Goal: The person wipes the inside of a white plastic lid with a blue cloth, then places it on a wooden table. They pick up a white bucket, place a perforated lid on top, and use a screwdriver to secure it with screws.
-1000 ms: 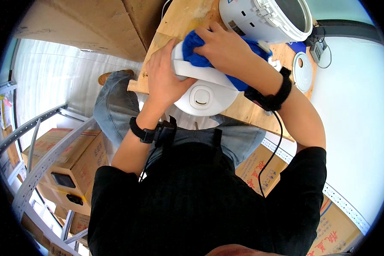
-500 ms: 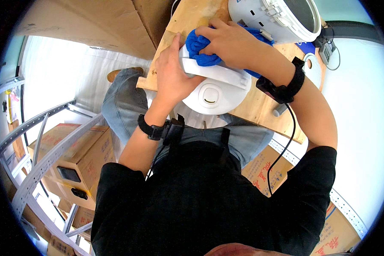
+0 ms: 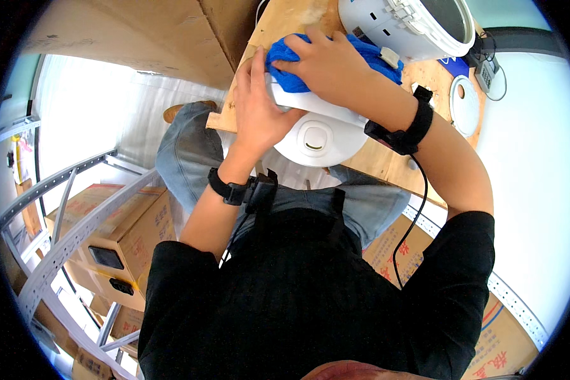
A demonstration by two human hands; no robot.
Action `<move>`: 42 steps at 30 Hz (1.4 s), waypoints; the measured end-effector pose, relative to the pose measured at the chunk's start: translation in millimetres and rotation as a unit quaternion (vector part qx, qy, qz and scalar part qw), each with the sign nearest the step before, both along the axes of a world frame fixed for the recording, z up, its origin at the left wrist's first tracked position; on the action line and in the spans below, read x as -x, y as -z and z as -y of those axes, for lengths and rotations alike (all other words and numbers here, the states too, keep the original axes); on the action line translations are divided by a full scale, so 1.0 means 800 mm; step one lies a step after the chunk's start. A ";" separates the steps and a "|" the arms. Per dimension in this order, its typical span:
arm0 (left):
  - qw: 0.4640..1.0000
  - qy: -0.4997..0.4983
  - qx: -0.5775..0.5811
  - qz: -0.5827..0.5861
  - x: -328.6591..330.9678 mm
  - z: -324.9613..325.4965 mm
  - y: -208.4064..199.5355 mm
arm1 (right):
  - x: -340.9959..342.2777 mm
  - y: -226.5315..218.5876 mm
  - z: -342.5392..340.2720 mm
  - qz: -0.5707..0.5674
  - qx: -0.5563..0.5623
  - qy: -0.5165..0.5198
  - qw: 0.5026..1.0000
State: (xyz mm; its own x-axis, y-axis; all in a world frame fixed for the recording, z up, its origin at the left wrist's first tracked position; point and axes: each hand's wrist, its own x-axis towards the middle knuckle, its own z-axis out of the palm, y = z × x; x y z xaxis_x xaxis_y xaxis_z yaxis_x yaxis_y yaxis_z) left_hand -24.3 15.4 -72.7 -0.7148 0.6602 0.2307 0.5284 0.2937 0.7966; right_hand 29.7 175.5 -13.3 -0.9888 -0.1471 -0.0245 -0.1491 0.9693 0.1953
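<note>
A white appliance with a rounded lid, a rounded-square button and a band like a handle across it rests at the near edge of the wooden table. My left hand grips its left side, thumb on the near face and fingers stretched along the far side. My right hand presses a blue cloth onto the part beyond the band, fingers curled over the fabric. The cloth trails right beneath that hand, and a small pale piece shows at its right end. The hands and cloth hide the appliance's far side.
Beyond the cloth stands a white bucket-like housing with latches. A white disc with a hole and a small grey device with a cable lie right on the table. Large cardboard is at far left; metal shelving with boxes stands left.
My right hand has shifted slightly left and away from me, spreading the blue cloth further over the appliance's far part. The left hand keeps its grip, and the appliance has barely moved.
</note>
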 end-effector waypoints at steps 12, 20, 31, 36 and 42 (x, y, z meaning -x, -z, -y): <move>1.000 -0.010 -0.015 0.006 -0.003 0.001 0.001 | -0.001 -0.001 -0.010 0.000 0.004 -0.020 1.000; 1.000 -0.010 -0.017 0.001 -0.003 0.000 0.000 | 0.015 -0.011 0.008 0.045 0.027 -0.046 0.998; 1.000 -0.015 0.006 -0.002 -0.005 0.001 0.005 | -0.020 0.003 -0.019 0.050 -0.044 0.108 0.992; 1.000 -0.018 0.010 -0.009 -0.008 0.000 0.008 | -0.037 -0.005 -0.029 0.101 -0.039 0.165 0.980; 0.999 -0.017 0.017 -0.024 -0.008 0.000 0.010 | -0.060 -0.004 -0.046 0.112 -0.025 0.181 0.977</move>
State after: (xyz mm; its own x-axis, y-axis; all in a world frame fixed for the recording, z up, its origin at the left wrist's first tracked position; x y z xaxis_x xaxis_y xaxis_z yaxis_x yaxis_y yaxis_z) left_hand -18.3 15.2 -80.6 -0.7254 0.6439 0.2434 0.5551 0.3381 0.7600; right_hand 77.9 212.3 -10.1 -0.9450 0.2177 -0.2441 0.1570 0.9567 0.2452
